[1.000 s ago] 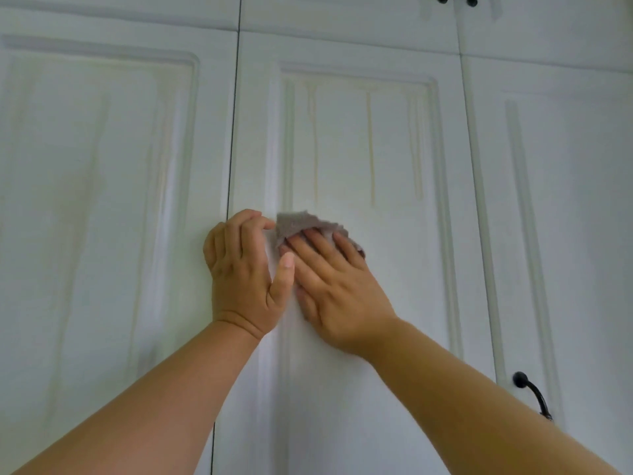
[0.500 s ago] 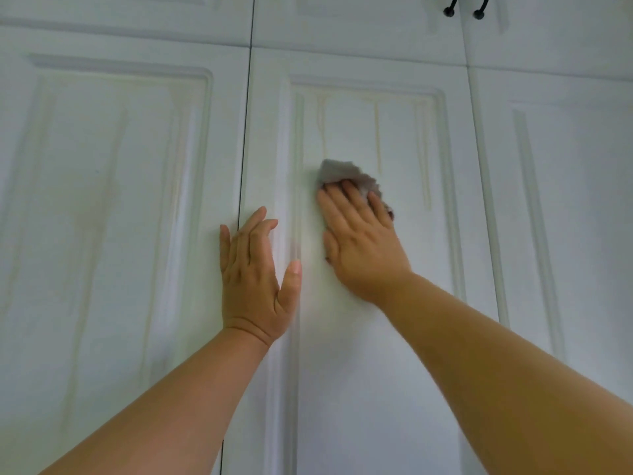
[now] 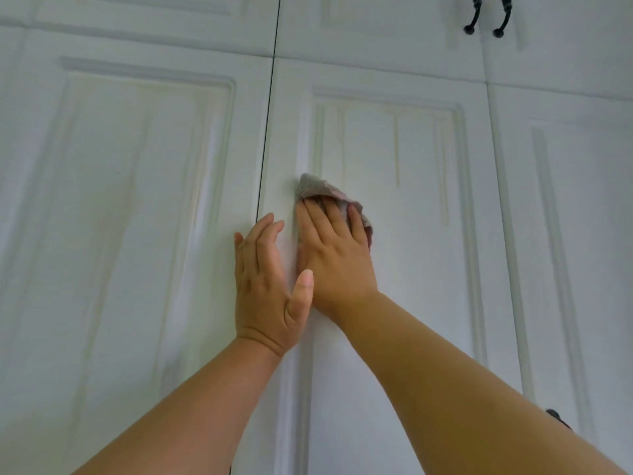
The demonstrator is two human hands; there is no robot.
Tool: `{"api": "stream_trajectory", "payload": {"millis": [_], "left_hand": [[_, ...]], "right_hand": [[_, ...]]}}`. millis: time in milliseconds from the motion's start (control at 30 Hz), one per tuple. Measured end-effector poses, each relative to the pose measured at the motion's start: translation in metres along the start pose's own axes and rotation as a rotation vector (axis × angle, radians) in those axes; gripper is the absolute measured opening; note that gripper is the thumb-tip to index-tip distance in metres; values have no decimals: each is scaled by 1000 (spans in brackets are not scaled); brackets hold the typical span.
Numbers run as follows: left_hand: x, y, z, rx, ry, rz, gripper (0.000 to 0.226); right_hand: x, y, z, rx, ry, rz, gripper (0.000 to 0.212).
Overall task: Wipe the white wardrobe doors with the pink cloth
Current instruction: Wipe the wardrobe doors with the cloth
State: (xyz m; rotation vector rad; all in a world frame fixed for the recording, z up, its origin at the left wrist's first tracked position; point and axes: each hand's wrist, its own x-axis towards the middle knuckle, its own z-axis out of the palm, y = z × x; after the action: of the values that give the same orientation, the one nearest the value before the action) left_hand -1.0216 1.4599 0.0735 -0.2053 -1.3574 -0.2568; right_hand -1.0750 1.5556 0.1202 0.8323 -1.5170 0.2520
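The pink cloth (image 3: pixel 317 189) lies bunched against the middle white wardrobe door (image 3: pixel 404 234), at the left edge of its recessed panel. My right hand (image 3: pixel 334 255) presses it flat to the door with straight fingers, and most of the cloth is hidden under the palm. My left hand (image 3: pixel 267 286) rests flat on the same door's left frame, just right of the dark gap between the doors, thumb out toward my right wrist. Yellowish drip streaks run down the panel above and right of the cloth.
A second white door (image 3: pixel 130 217) with faint streaks fills the left. A third door (image 3: pixel 561 234) stands at the right. Two black handles (image 3: pixel 484 18) hang on the upper cabinets, and part of another black handle (image 3: pixel 556 416) shows behind my right forearm.
My right hand slid the cloth up the panel, then left to the panel's edge. My left hand went from curled at the door's edge to flat on the door.
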Motion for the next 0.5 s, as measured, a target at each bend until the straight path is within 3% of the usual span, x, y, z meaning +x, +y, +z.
{"api": "stream_trajectory", "payload": {"millis": [200,300,367,433,500], "left_hand": [[1,-2,0,-19,-19,-17,68],[1,-2,3,93,-46,-10,59],[3,-3,8,298,-108,25,57],[5,-2,12,501,-155,47,59],[8,1,15,554,-195,34,62]], "right_hand": [[52,8,-8,59,28,105,60],[29,21,-9,73,8,-46,58],[26,42,-13,41,-27,-126,59],[32,64,-19,39,-13,-13,59],[37,77,-23,58,46,219,58]]}}
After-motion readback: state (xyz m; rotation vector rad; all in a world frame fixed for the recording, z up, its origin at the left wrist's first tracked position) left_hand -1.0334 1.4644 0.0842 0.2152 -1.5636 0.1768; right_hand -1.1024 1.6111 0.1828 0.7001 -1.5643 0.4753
